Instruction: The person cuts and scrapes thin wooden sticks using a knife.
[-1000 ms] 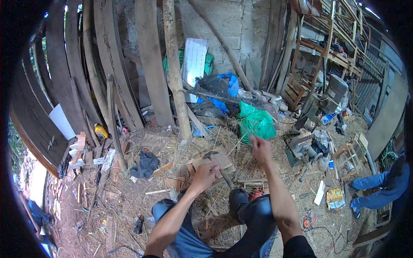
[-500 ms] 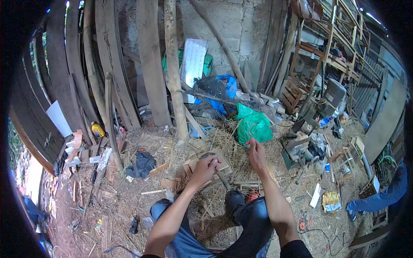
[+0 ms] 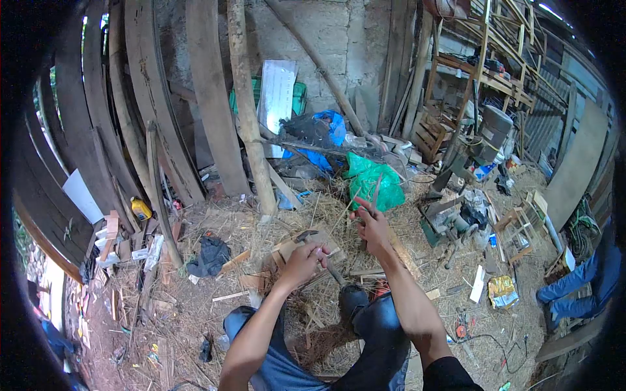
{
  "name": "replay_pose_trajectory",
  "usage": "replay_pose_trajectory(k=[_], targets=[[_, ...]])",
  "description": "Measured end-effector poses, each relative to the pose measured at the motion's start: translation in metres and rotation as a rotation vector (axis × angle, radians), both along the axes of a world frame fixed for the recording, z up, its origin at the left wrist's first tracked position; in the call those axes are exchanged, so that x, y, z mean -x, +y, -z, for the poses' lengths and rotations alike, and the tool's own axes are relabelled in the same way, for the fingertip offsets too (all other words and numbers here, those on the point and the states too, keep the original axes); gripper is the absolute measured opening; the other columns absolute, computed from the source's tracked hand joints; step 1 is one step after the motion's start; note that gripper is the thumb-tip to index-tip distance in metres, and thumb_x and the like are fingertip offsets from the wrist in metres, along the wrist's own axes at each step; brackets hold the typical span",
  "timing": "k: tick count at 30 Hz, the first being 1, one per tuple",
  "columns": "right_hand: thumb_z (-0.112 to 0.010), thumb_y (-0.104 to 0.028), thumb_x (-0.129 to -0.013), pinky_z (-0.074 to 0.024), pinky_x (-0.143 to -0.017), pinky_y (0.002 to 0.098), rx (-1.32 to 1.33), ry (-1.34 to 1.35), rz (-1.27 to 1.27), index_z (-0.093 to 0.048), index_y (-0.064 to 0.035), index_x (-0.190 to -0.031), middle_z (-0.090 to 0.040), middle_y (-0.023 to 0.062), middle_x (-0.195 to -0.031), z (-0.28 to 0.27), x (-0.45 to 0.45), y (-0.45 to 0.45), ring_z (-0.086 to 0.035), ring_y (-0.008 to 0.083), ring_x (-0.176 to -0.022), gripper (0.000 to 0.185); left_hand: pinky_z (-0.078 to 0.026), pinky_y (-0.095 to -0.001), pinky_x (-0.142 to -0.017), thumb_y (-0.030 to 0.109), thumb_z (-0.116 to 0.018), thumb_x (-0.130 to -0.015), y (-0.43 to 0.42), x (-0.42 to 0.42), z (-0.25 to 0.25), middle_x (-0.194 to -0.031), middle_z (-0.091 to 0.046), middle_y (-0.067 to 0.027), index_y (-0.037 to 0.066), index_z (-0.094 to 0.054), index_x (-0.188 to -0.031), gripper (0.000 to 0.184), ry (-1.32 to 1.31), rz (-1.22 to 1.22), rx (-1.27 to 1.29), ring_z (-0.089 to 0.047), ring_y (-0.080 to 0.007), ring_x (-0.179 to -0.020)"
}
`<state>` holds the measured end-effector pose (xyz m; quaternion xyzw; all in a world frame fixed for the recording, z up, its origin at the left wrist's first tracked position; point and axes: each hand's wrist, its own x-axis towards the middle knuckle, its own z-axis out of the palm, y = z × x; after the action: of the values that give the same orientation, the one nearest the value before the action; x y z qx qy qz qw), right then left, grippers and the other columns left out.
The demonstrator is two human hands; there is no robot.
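In the head view, the right hand (image 3: 372,229) is gripping a slim, pointed tool (image 3: 377,191), which is showing against the green plastic bag (image 3: 391,189). The left hand (image 3: 301,266) is hovering with fingers curled near a hammer (image 3: 335,273); whether it is pinching anything, I cannot tell. Straw is covering the ground (image 3: 261,313).

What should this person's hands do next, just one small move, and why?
Perhaps ease the right hand a little toward the left hand: the right grip holds a slim object pointing away from the person, while the left hand is curled near the hammer, apart from that object. Whether the left holds anything is unclear.
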<state>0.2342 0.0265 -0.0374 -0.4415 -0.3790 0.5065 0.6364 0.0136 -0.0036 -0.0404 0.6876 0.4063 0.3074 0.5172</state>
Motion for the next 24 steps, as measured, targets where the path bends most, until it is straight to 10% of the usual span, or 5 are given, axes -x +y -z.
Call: replay_pose_trajectory(k=[11,14,24], targets=[[-0.058,-0.019,-0.091,-0.0223,-0.037,0.0193,-0.009,-0.052,0.106,-0.059,-0.0052,-0.103,-0.054,-0.0017,-0.072,0.002,0.003,0.0,-0.036,0.0024,-0.045,0.018,-0.034,-0.02,-0.054,0.016,-0.042,-0.096,0.006,0.002,0.017,-0.071,-0.059,-0.0001,0.001,-0.055,-0.106,0.022,-0.152,0.074,0.002,-0.042,-0.0058,-0.057],[-0.06,-0.019,-0.089,-0.0264,-0.039,0.0203,-0.018,-0.07,0.097,-0.062,-0.0049,-0.094,-0.054,-0.0026,-0.069,0.002,-0.002,-0.001,-0.039,0.0027,-0.046,0.015,-0.041,-0.0281,-0.07,0.014,-0.038,-0.096,0.003,0.003,0.001,-0.074,-0.063,-0.0039,0.002,-0.055,-0.1,0.021,-0.071,0.049,0.071,-0.054,-0.0125,-0.071],[-0.058,-0.015,-0.081,-0.0312,-0.045,0.0221,0.002,-0.183,0.13,-0.065,-0.0052,-0.081,-0.054,-0.0034,-0.066,0.01,-0.001,0.002,-0.042,0.004,-0.051,0.012,-0.032,-0.0208,-0.05,0.016,-0.042,-0.096,0.006,0.004,0.012,-0.069,-0.052,0.0027,0.005,-0.057,-0.097,0.018,-0.087,-0.075,-0.033,-0.037,-0.0042,-0.053]])
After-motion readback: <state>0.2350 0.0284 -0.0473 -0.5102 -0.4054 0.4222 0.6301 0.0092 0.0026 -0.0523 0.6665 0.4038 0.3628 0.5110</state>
